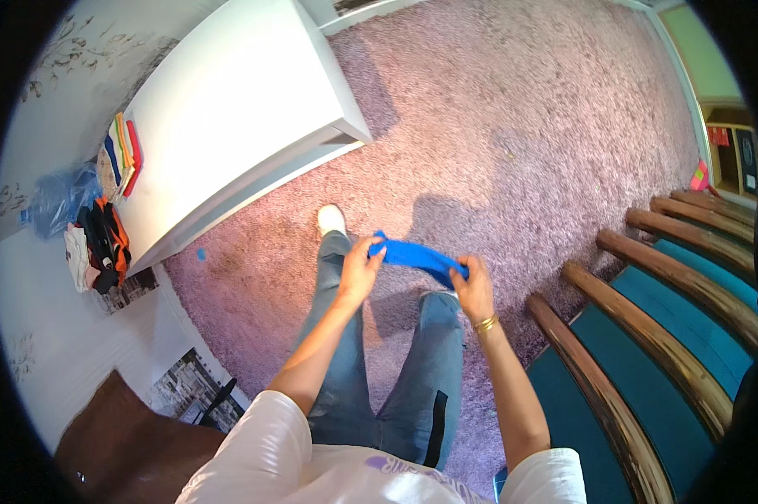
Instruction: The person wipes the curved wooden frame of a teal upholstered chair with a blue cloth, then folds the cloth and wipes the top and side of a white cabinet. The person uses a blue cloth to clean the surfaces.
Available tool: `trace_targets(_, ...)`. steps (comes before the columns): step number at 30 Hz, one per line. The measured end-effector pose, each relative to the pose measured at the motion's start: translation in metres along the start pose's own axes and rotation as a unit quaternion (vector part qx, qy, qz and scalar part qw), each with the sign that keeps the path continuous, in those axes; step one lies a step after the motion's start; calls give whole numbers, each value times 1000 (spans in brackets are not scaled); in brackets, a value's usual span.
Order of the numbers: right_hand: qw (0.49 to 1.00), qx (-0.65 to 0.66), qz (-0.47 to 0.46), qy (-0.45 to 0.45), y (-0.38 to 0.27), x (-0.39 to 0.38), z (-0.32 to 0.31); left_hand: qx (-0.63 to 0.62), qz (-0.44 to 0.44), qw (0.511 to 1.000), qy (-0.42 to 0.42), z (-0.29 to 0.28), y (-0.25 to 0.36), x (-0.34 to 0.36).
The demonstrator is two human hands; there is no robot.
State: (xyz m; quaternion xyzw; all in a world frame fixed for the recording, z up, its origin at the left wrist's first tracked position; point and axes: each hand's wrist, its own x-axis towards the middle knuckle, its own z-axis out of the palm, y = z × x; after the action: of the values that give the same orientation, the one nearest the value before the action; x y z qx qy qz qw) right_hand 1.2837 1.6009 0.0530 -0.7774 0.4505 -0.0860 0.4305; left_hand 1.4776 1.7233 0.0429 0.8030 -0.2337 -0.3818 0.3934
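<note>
Left hand (360,267) and right hand (475,290), each pinching one end of a blue cloth strip (417,255) between thumb and fingers. The strip spans the gap between the hands, bowed upward along its middle and suspended over the pink carpet (513,109), in front of the jeans (421,378). Forward and left, well apart from the strip, the near corner of the white table (228,101) projects over the carpet; folded clothes (120,155) lie along its far-left edge. Right, wooden poles (602,361) bound the carpet, which extends forward between table and poles.
</note>
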Motion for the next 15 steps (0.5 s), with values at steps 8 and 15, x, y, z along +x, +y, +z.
trace_targets(8, 952, -49, -258, 154, -208, 186, 75, 81, 238, 947, 201, -219, 75, 124)
trace_targets(15, 950, -172, -245, 90, -223, 220, 157, 249, 174, 952, 47, -286, -27, 160)
